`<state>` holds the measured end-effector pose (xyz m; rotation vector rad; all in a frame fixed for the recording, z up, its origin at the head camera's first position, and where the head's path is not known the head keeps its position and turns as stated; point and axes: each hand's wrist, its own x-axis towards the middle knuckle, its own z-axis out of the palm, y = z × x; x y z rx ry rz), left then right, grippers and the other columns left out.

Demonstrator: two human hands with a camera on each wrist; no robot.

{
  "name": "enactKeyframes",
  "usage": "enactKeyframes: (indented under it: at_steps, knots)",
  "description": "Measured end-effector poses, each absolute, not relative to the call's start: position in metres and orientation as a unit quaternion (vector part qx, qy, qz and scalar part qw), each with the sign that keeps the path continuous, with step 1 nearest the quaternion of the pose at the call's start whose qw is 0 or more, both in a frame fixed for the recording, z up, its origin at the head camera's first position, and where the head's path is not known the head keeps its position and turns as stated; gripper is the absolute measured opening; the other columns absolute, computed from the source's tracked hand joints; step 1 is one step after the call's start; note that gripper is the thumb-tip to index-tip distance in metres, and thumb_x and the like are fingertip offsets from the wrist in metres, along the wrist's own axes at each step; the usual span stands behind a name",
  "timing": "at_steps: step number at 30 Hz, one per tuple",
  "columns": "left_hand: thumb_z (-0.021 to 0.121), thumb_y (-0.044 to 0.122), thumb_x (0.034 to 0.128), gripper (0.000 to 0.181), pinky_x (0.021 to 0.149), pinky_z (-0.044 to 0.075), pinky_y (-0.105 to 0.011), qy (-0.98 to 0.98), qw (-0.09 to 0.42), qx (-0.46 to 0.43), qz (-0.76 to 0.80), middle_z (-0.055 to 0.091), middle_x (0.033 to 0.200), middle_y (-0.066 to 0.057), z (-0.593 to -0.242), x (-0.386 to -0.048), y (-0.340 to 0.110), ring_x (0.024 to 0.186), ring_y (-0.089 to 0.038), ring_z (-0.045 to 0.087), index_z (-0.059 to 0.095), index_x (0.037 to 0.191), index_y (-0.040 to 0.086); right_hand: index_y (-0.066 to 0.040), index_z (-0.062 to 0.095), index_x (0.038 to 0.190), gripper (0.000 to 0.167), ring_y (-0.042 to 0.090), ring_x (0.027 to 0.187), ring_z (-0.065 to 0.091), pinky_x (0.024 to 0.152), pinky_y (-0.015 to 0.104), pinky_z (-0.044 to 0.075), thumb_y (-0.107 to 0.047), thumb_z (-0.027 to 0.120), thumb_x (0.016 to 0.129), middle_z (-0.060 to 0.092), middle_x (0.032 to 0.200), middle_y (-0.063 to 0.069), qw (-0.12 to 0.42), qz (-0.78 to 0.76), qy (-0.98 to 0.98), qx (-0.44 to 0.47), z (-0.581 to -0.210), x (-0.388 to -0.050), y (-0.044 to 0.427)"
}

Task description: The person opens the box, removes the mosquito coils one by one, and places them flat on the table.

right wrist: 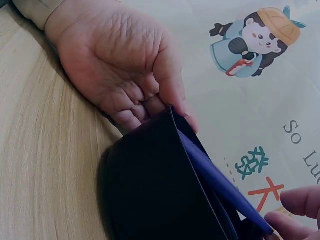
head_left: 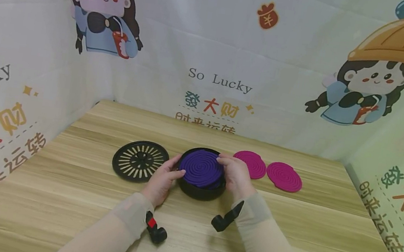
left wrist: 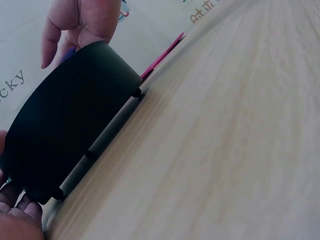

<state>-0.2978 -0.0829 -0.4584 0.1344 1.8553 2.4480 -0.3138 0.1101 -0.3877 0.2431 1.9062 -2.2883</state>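
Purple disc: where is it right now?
In the head view, the purple disc sits in the mouth of the black bowl, between the left hand and the right hand, with the slotted lid off to the left.

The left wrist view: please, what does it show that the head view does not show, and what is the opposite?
Only left wrist: small feet under the black container.

Only head: the slotted black lid on the table, and the spiral face of the purple coil.

Both: the container, parts of the left hand and right hand, some purple, and some pink beyond the container.
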Motion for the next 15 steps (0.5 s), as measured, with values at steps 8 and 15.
enactKeyframes:
  at_steps: [8, 15]
  knots:
    - [0.052, -0.004, 0.092, 0.064, 0.117, 0.012, -0.041, 0.602, 0.034, 0.042, 0.797, 0.023, 0.156, -0.019, -0.4581, -0.2977, -0.0829, 0.142, -0.031, 0.022, 0.025, 0.15, -0.003, 0.01, 0.045, 0.136, 0.044, 0.014, 0.098, 0.057, 0.089, 0.025, 0.046, 0.004, 0.05, 0.092, 0.05, 0.132, 0.017, 0.073, -0.762, 0.638, 0.082, -0.3886, -0.3177, 0.1104]
    - [0.052, -0.004, 0.0917, 0.064, 0.117, 0.013, -0.04, 0.598, 0.034, 0.044, 0.799, 0.024, 0.155, -0.019, -0.4589, -0.2987, -0.083, 0.142, -0.031, 0.023, 0.025, 0.15, -0.003, 0.01, 0.038, 0.141, 0.05, 0.027, 0.129, 0.041, 0.109, 0.037, 0.034, 0.009, 0.047, 0.092, 0.039, 0.146, 0.022, 0.08, -0.764, 0.638, 0.059, -0.3902, -0.3179, 0.1099]
